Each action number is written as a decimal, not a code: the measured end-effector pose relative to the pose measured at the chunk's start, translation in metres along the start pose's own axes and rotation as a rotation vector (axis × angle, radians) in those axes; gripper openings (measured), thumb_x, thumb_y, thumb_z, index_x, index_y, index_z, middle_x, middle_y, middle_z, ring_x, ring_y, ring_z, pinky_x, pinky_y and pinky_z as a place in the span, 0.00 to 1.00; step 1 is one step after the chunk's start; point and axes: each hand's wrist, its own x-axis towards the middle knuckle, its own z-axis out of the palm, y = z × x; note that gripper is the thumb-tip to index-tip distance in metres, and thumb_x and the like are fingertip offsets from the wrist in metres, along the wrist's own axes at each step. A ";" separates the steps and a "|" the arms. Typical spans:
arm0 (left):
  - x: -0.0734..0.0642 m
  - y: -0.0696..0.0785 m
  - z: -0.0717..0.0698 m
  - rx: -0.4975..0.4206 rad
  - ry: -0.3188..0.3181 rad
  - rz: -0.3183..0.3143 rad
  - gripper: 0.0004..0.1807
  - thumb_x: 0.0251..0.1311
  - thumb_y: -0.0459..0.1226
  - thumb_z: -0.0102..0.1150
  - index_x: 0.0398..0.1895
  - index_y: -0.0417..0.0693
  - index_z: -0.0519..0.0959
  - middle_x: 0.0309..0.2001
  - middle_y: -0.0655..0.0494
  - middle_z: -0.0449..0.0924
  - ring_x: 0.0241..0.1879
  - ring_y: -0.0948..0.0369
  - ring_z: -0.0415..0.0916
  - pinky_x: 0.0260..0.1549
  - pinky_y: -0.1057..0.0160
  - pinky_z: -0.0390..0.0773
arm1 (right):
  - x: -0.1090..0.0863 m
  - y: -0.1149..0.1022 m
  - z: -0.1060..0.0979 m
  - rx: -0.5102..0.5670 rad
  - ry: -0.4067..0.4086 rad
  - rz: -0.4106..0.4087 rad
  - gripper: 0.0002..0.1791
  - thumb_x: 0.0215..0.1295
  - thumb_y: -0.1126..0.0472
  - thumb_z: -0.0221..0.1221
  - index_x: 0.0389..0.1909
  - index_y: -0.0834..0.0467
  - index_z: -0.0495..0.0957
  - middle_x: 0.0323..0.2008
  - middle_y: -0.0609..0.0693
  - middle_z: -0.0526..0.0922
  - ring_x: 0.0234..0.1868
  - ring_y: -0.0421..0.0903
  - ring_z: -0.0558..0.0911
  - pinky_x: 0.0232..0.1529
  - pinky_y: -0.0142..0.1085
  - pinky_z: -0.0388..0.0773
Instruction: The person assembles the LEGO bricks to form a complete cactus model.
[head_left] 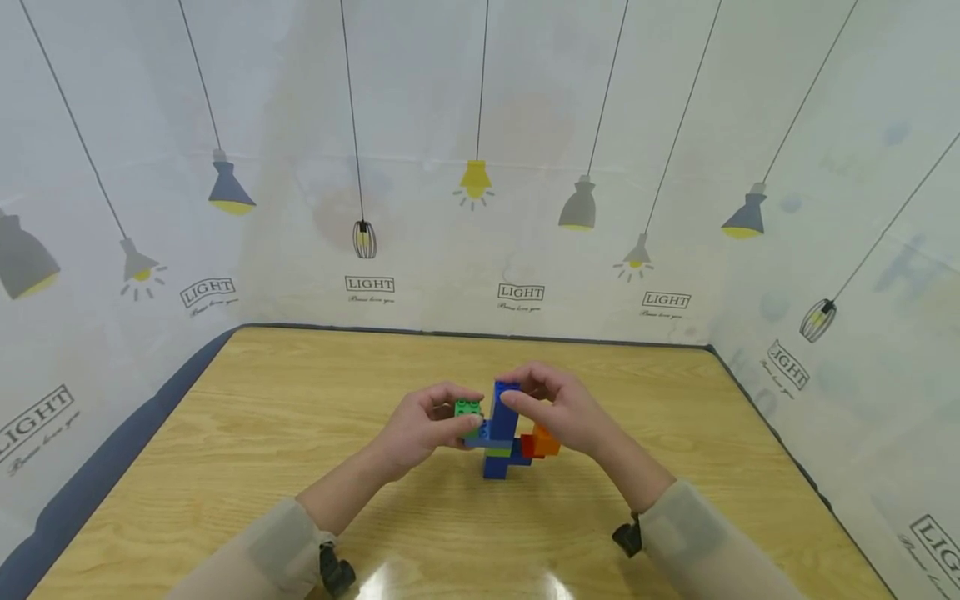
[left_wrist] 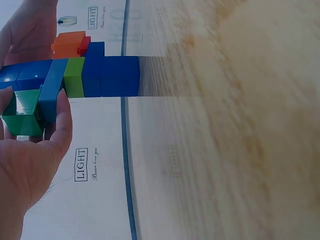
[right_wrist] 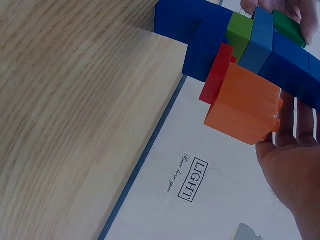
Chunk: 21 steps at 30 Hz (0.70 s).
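Observation:
A structure of stacked toy building bricks stands upright on the wooden table [head_left: 315, 400]. Its base is a dark blue brick [head_left: 494, 468], with another dark blue brick, a lime green brick [left_wrist: 74, 77] and a lighter blue brick [left_wrist: 54, 87] above. At the left, my left hand [head_left: 412, 432] pinches the green brick [head_left: 467, 407] on the lighter blue one. My right hand [head_left: 567, 410] holds the top of the upper dark blue bricks [head_left: 504, 421] between thumb and fingers. An orange brick [right_wrist: 245, 102] sits on a red brick [right_wrist: 216, 75] at the right side, below my right palm.
A pale wall covering [head_left: 420, 125] printed with hanging lamps encloses the far side and both sides. Dark blue edging [head_left: 465, 334] runs along the table's far edge. Each sleeve has a black device at the wrist, such as the left wrist device [head_left: 336, 572].

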 end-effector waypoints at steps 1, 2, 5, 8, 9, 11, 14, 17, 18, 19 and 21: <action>0.000 0.000 0.000 0.001 0.000 0.000 0.20 0.75 0.37 0.69 0.66 0.45 0.83 0.49 0.53 0.85 0.47 0.57 0.84 0.48 0.55 0.93 | 0.000 0.001 0.000 0.004 0.000 -0.003 0.14 0.81 0.56 0.64 0.61 0.56 0.85 0.48 0.52 0.89 0.43 0.54 0.86 0.43 0.38 0.88; 0.000 0.001 0.000 0.001 0.000 0.000 0.20 0.75 0.37 0.69 0.66 0.45 0.83 0.48 0.53 0.85 0.47 0.57 0.83 0.48 0.55 0.93 | 0.000 0.001 0.000 0.006 0.001 -0.003 0.14 0.81 0.56 0.64 0.60 0.56 0.85 0.48 0.53 0.89 0.43 0.52 0.86 0.43 0.37 0.87; 0.000 0.001 0.000 -0.001 -0.001 0.000 0.20 0.75 0.37 0.69 0.66 0.45 0.83 0.48 0.53 0.84 0.47 0.57 0.83 0.48 0.55 0.93 | 0.001 0.000 0.000 0.010 -0.003 -0.001 0.14 0.82 0.56 0.63 0.60 0.56 0.85 0.49 0.53 0.89 0.44 0.50 0.85 0.43 0.36 0.87; -0.001 0.001 0.000 -0.004 0.000 -0.001 0.20 0.75 0.37 0.69 0.66 0.45 0.83 0.48 0.53 0.84 0.47 0.57 0.83 0.48 0.55 0.93 | 0.001 -0.002 0.000 0.013 -0.010 0.003 0.14 0.82 0.55 0.63 0.60 0.56 0.84 0.51 0.55 0.89 0.46 0.52 0.86 0.45 0.36 0.87; -0.001 0.001 -0.001 -0.004 0.000 -0.001 0.20 0.75 0.37 0.69 0.66 0.45 0.83 0.48 0.53 0.84 0.47 0.57 0.83 0.48 0.55 0.93 | 0.001 -0.002 0.000 0.016 -0.013 0.004 0.14 0.82 0.55 0.63 0.60 0.56 0.84 0.51 0.55 0.88 0.47 0.52 0.86 0.45 0.36 0.88; -0.001 0.001 -0.001 -0.003 -0.001 0.001 0.20 0.75 0.37 0.69 0.66 0.45 0.83 0.48 0.53 0.84 0.47 0.57 0.83 0.48 0.55 0.93 | 0.001 -0.003 0.000 0.020 -0.015 0.006 0.14 0.82 0.55 0.63 0.60 0.56 0.84 0.51 0.55 0.88 0.48 0.52 0.86 0.46 0.38 0.88; -0.001 0.000 -0.001 -0.002 0.000 0.004 0.20 0.75 0.37 0.69 0.66 0.45 0.83 0.48 0.53 0.84 0.47 0.57 0.83 0.48 0.55 0.93 | 0.001 -0.003 0.000 0.023 -0.016 0.004 0.14 0.82 0.55 0.63 0.60 0.56 0.84 0.51 0.55 0.88 0.48 0.52 0.85 0.47 0.41 0.89; -0.001 0.000 0.000 -0.001 0.003 0.003 0.20 0.75 0.36 0.69 0.66 0.45 0.83 0.48 0.53 0.84 0.47 0.57 0.83 0.48 0.54 0.93 | 0.001 -0.002 0.000 0.031 -0.015 -0.007 0.13 0.82 0.56 0.63 0.59 0.57 0.84 0.51 0.56 0.88 0.47 0.52 0.86 0.46 0.40 0.88; -0.001 0.000 0.000 -0.001 0.002 0.003 0.20 0.75 0.36 0.69 0.66 0.45 0.83 0.48 0.53 0.84 0.47 0.57 0.83 0.48 0.54 0.93 | 0.000 -0.002 0.001 0.035 -0.016 -0.009 0.13 0.82 0.56 0.63 0.59 0.57 0.84 0.51 0.56 0.88 0.46 0.52 0.86 0.46 0.39 0.88; 0.000 0.000 0.000 -0.001 0.003 0.002 0.20 0.75 0.36 0.69 0.66 0.45 0.83 0.48 0.53 0.84 0.47 0.57 0.83 0.48 0.54 0.94 | 0.000 -0.002 0.001 0.039 -0.016 -0.010 0.13 0.82 0.56 0.63 0.59 0.57 0.84 0.51 0.56 0.88 0.46 0.52 0.86 0.46 0.37 0.87; 0.000 0.000 0.000 -0.004 0.001 0.003 0.20 0.74 0.37 0.70 0.66 0.45 0.83 0.48 0.53 0.84 0.47 0.57 0.83 0.48 0.54 0.93 | 0.000 -0.002 0.001 0.046 -0.016 -0.010 0.13 0.82 0.55 0.62 0.59 0.57 0.83 0.51 0.57 0.88 0.47 0.52 0.86 0.46 0.36 0.87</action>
